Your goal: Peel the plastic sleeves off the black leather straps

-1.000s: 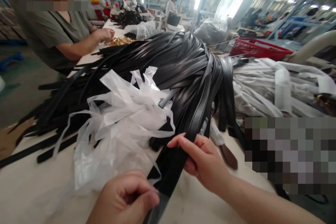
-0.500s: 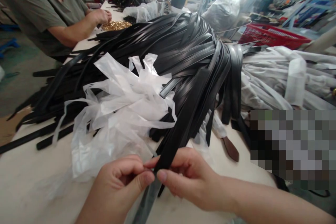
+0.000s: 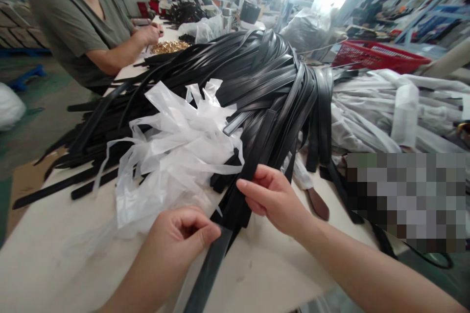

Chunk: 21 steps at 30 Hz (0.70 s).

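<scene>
A long black strap (image 3: 235,208) slants from the strap pile down towards me. Its near part lies inside a narrow clear plastic sleeve (image 3: 210,269). With thumb and fingers my left hand (image 3: 183,237) pinches the sleeve at its upper end. Farther up, my right hand (image 3: 273,200) grips the bare strap between thumb and fingers. Left of the strap lies a loose heap of clear plastic sleeves (image 3: 176,156). Behind it rises a large pile of black straps (image 3: 264,63). A brown strap tip (image 3: 317,204) pokes from a plastic sleeve right of my right hand.
Many straps in whitish plastic (image 3: 367,112) lie at the right, before a red basket (image 3: 382,56). At the far left, a co-worker's hands (image 3: 150,34) are above gold-coloured small pieces (image 3: 171,47). The pale tabletop (image 3: 282,264) shows in front.
My right hand has moved up along the strap, away from my left hand. More of the strap's near part shows inside the sleeve. The camera view has shifted slightly.
</scene>
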### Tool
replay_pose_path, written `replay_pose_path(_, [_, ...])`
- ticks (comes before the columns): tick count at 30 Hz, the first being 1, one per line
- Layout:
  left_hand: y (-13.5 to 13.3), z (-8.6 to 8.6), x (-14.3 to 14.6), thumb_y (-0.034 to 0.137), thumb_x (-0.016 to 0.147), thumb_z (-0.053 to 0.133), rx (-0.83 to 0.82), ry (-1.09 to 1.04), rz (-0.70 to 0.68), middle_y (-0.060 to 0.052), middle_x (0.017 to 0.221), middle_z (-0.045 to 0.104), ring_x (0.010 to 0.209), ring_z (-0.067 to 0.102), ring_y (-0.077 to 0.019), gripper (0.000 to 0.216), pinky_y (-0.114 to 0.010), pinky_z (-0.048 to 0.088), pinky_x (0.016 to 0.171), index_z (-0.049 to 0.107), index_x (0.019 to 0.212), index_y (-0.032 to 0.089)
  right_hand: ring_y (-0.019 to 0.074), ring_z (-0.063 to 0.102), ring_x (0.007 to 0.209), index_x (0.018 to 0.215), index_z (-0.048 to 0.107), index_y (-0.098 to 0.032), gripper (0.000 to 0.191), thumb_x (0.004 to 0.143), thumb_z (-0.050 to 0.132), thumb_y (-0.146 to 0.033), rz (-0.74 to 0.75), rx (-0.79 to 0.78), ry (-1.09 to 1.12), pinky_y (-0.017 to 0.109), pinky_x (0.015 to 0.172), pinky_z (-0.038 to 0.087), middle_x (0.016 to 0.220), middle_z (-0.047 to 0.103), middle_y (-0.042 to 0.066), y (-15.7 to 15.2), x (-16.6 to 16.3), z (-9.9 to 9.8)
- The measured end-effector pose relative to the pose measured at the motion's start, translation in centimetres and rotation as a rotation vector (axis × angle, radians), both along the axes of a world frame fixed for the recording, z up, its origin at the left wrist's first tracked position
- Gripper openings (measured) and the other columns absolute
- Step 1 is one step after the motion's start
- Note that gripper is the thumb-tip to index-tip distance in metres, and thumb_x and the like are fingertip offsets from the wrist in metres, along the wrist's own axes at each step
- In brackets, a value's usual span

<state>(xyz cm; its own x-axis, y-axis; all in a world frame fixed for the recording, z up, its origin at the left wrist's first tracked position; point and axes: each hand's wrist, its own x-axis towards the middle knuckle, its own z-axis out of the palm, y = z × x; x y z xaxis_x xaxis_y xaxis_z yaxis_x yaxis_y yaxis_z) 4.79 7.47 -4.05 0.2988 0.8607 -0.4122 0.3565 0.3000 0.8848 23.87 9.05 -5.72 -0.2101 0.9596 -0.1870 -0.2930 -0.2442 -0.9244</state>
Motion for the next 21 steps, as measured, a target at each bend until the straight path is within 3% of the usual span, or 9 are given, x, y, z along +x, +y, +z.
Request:
replay_pose_path(5, [-0.1,0.0,0.1,0.035,0.071,0.064,0.068,-0.027,0.024,0.002,0.056,0.054,0.058,0.047,-0.013,0.025,-0.024,0.037,0.056,0.063,0.054,0.018,0.0038,0.033,0.041,0.06,0.052,-0.015,0.039,0.076,0.071,-0.044,0.451,0.07,-0.181,0.018,0.037,0.022,0.047,0.042,-0.006,-0.8,0.1,-0.4])
replay_pose_path(6, [-0.1,0.0,0.0,0.035,0.072,0.064,0.081,-0.032,0.019,0.002,0.056,0.055,0.058,0.048,-0.013,0.025,-0.024,0.037,0.056,0.063,0.054,0.018,0.0042,0.035,0.04,0.06,0.052,-0.015,0.04,0.078,0.069,-0.047,0.432,0.069,-0.211,0.018,0.037,0.023,0.046,0.043,-0.006,-0.8,0.0,-0.5])
replay_pose_path(10, [-0.3,0.0,-0.3,0.037,0.071,0.065,0.115,-0.028,0.005,0.001,0.058,0.058,0.06,0.05,-0.0137,0.025,-0.025,0.038,0.059,0.066,0.057,0.017,0.0057,0.041,0.036,0.069,0.053,-0.016,0.039,0.081,0.063,-0.051,0.03,0.045,-0.115,0.017,0.035,0.028,0.044,0.047,-0.007,-0.3,0.1,-0.8])
replay_pose_path(11, [-0.3,0.0,-0.3,0.037,0.071,0.066,0.123,-0.022,0.006,0.001,0.058,0.059,0.06,0.05,-0.0139,0.025,-0.025,0.038,0.059,0.066,0.057,0.017,0.0054,0.04,0.034,0.067,0.052,-0.016,0.038,0.08,0.065,-0.05,-0.011,0.043,-0.082,0.016,0.033,0.027,0.043,0.046,-0.008,-0.2,0.1,-0.8])
replay_pose_path(13, [-0.4,0.0,-0.3,0.038,0.07,0.067,0.141,-0.018,0.013,0.001,0.058,0.061,0.061,0.051,-0.0142,0.025,-0.025,0.039,0.059,0.067,0.058,0.017,0.0048,0.039,0.032,0.061,0.048,-0.017,0.041,0.078,0.068,-0.048,0.035,0.067,-0.081,0.016,0.032,0.027,0.042,0.047,-0.007,-0.1,0.1,-0.7])
replay_pose_path(18, [-0.4,-0.1,0.0,0.037,0.071,0.067,0.186,-0.037,0.052,-0.001,0.06,0.065,0.061,0.054,-0.0144,0.023,-0.024,0.041,0.059,0.072,0.063,0.016,0.0064,0.049,0.037,0.056,0.054,-0.013,0.046,0.074,0.07,-0.053,0.346,0.083,-0.185,0.016,0.037,0.038,0.048,0.057,-0.001,-1.0,-0.4,-0.6])
replay_pose_path(21, [-0.3,-0.1,0.1,0.035,0.069,0.069,0.222,-0.046,0.098,0.0,0.059,0.065,0.06,0.053,-0.0136,0.02,-0.023,0.041,0.058,0.072,0.063,0.016,0.007,0.052,0.038,0.056,0.054,-0.012,0.052,0.074,0.067,-0.059,0.459,0.06,-0.185,0.017,0.038,0.042,0.05,0.059,0.0,-1.3,-0.6,-0.6])
